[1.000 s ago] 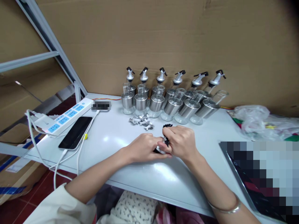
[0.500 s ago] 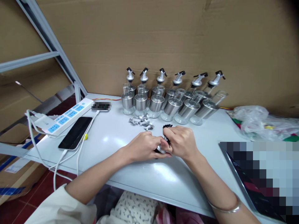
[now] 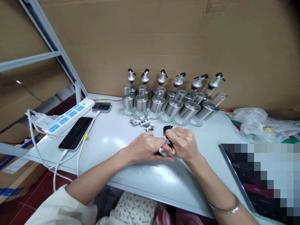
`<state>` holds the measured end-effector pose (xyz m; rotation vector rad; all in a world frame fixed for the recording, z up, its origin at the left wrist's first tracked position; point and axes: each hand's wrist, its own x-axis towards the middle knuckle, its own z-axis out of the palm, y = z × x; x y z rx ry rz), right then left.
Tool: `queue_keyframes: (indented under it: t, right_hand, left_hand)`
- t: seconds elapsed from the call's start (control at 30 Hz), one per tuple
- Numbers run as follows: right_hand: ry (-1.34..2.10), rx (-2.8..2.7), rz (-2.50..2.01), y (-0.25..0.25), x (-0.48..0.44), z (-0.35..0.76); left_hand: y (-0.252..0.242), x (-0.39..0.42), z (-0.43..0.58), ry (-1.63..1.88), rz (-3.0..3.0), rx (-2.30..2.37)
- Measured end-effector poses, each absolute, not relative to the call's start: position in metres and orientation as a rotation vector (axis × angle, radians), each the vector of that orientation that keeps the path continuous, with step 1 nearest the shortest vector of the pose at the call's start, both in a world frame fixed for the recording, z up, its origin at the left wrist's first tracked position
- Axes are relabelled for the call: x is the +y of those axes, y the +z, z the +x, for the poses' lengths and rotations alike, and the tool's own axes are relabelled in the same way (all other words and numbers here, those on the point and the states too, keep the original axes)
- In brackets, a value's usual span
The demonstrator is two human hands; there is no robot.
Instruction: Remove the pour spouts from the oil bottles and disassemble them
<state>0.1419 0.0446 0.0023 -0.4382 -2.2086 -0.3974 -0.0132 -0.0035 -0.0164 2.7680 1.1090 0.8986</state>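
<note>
Over the middle of the table, both hands meet around one silver-and-black bottle pourer (image 3: 162,152). My left hand (image 3: 146,146) is closed, its fingers around the silver base. My right hand (image 3: 184,142) is closed at the pourer's upper end, thumb and forefinger pinched around a black part; the fingers hide most of it. Just behind the right hand lie small black pieces (image 3: 167,128), partly covered by it. A small pile of silver pourer spouts (image 3: 142,121) rests farther back to the left.
Several glass bottles with steel sleeves (image 3: 157,104) stand in two rows at the back; the rear row carries pourers (image 3: 162,76). Left are a power strip (image 3: 67,115), a phone (image 3: 76,133) and white cables (image 3: 78,156). A tablet-like screen (image 3: 248,181) and plastic bags (image 3: 255,123) lie right.
Both hands stay closed around the pourer in almost the same place. My right hand has shifted very slightly, and more of the black pieces behind it shows.
</note>
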Motion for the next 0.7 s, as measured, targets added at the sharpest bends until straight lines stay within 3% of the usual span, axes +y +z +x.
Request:
queue_keyframes:
  t: [0.33,0.7]
  right_hand:
    - [-0.133,-2.200,-0.416,-0.007,0.045,0.137]
    - [-0.393,-2.220,-0.493,-0.001,0.045,0.141]
  left_hand:
    - [-0.018,-0.001,-0.017,1.083,2.541,1.036]
    - [-0.005,-0.004,-0.020,0.937,2.196,1.162]
